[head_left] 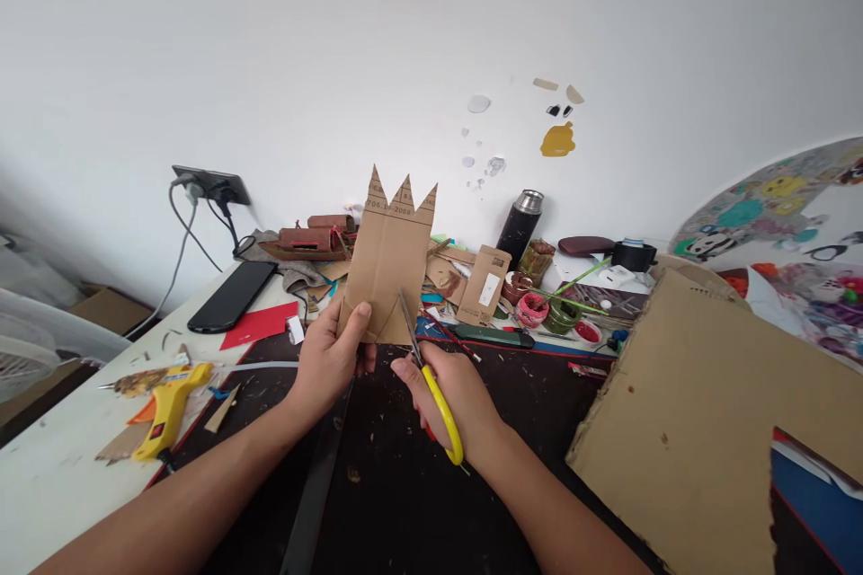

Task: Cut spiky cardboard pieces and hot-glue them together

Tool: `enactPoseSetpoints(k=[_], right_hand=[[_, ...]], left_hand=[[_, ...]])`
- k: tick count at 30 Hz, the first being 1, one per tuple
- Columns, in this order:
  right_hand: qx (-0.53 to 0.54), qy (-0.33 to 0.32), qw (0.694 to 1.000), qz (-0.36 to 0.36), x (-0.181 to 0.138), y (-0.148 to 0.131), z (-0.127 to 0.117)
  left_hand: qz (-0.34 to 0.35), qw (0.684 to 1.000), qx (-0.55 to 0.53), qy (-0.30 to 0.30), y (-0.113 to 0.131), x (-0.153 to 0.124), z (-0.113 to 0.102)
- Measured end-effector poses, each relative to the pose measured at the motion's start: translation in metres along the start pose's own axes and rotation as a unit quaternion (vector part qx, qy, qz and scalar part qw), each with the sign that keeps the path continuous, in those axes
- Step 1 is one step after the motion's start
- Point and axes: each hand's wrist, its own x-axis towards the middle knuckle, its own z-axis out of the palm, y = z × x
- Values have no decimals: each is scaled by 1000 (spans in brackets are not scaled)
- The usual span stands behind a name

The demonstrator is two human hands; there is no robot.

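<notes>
My left hand (341, 337) pinches the lower left corner of a brown cardboard piece (391, 256), thumb in front and fingers behind. Three pointed teeth form its top edge, with printed lettering below them. Thin slanting lines show near its bottom edge. My right hand (458, 391) is closed round the handles of yellow-handled scissors (441, 409). The scissors point upward, and their blades lie at the lower right part of the cardboard. I cannot tell how far the blades have gone into it.
On the left lie a yellow glue gun (172, 409), a black phone (233, 296) and red paper (260, 323). Behind are a black thermos (520, 226), paint jars (532, 309) and a green utility knife (492, 336). A large cardboard sheet (694, 404) stands at right; a dark ruler (316, 485) lies in front.
</notes>
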Motion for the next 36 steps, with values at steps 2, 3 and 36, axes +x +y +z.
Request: enactPoseSetpoints(k=[2,3,36], right_hand=[[-9,5,1000,1,0,1,1],[-13,7,1000,0,0,2,2],[-132,53,990,-20,3,-1,9]], left_hand=[[-5,1000,-1,-1,0,0,1],[-8,1000,-2,-2,-1,0,1],[-27,999,-27,-2,-5,1,5]])
